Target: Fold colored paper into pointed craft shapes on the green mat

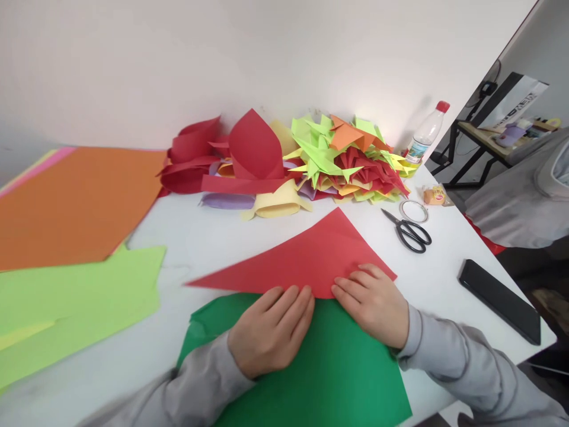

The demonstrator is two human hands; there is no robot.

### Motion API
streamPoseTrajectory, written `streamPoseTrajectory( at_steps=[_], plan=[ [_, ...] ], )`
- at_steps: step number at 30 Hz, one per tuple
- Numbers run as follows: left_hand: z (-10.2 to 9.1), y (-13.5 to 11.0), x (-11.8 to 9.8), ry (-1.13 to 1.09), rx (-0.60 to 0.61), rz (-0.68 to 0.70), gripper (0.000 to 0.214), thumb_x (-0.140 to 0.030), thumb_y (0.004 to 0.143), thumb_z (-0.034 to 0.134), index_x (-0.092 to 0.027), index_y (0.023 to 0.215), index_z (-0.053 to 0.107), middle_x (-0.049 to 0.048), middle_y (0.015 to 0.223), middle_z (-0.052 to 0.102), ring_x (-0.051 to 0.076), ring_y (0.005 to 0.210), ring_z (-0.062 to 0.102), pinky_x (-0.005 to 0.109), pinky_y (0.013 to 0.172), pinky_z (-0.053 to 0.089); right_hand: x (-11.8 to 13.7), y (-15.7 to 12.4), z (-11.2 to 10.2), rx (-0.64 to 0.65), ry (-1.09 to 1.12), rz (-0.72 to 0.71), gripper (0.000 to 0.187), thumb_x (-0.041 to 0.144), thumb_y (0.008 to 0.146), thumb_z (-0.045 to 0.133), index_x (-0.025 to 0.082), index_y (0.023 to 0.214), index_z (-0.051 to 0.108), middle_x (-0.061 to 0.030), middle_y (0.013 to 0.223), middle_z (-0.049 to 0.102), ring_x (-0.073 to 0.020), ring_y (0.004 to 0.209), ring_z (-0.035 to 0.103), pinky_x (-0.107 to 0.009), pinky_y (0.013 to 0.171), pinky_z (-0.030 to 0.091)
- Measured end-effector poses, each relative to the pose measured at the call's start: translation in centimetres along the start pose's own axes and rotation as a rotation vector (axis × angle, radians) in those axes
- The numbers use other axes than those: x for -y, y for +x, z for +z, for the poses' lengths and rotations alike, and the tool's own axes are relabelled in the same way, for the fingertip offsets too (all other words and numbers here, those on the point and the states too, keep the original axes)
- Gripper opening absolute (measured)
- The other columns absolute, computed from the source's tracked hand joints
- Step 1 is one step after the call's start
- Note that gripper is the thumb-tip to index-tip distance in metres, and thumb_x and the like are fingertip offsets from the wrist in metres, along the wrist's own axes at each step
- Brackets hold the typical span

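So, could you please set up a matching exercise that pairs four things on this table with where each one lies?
Things: 1 red paper triangle; 2 green sheet; 3 scissors; 4 bottle.
Places: A far right corner of the table; B beside the tape ring; C fingertips of the left hand and right hand press on it; D bottom layer at the near table edge.
Pairs: 1-C, 2-D, 3-B, 4-A.

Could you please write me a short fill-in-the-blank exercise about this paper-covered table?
1. The left hand and right hand press the edge of a folded ____ triangle.
2. Under it lies a ____ sheet.
3. The scissors have ____ handles.
4. The bottle has a ____ cap.
Missing words: red; green; black; red.
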State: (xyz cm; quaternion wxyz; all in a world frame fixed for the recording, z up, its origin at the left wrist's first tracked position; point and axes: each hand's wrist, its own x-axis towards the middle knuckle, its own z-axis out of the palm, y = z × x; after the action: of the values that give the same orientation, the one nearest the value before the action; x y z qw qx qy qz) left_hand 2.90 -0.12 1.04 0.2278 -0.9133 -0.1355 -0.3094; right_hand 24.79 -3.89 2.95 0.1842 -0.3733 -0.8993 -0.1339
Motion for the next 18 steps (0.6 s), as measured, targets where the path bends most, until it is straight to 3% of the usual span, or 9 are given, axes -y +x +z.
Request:
streamPoseTrajectory(
  at_steps=[8,18],
  plan=[
    [0.4,0.2,-0.2,-0.055,-0.025,-0.029,0.02,-0.007,0.084,0.048,-0.011,0.087,0.067,0.0122,0.086,0.072,0.023,0.077,0.064,0.04,0.07,0.047,-0.2,0.2,0.7,-0.116,-0.067,-0.08,0.023,0.009,0.09,0.045,0.01,0.1,0.066,-0.0096,0.096,0.071,-0.0205,0.081,0.059,-0.04,0.078,0.047],
    [0.9,0.6,-1.1,-0.107,-0.059,-0.031,0.033,-0.004,0.086,0.035,-0.007,0.086,0.068,0.0156,0.086,0.072,0.024,0.079,0.064,0.041,0.073,0.048,2.0,0.4,2.0,-0.144,-0.115,-0.006,0.025,0.01,0.087,0.045,0.007,0.096,0.068,-0.0139,0.096,0.07,-0.023,0.083,0.06,-0.044,0.087,0.046]
  ],
)
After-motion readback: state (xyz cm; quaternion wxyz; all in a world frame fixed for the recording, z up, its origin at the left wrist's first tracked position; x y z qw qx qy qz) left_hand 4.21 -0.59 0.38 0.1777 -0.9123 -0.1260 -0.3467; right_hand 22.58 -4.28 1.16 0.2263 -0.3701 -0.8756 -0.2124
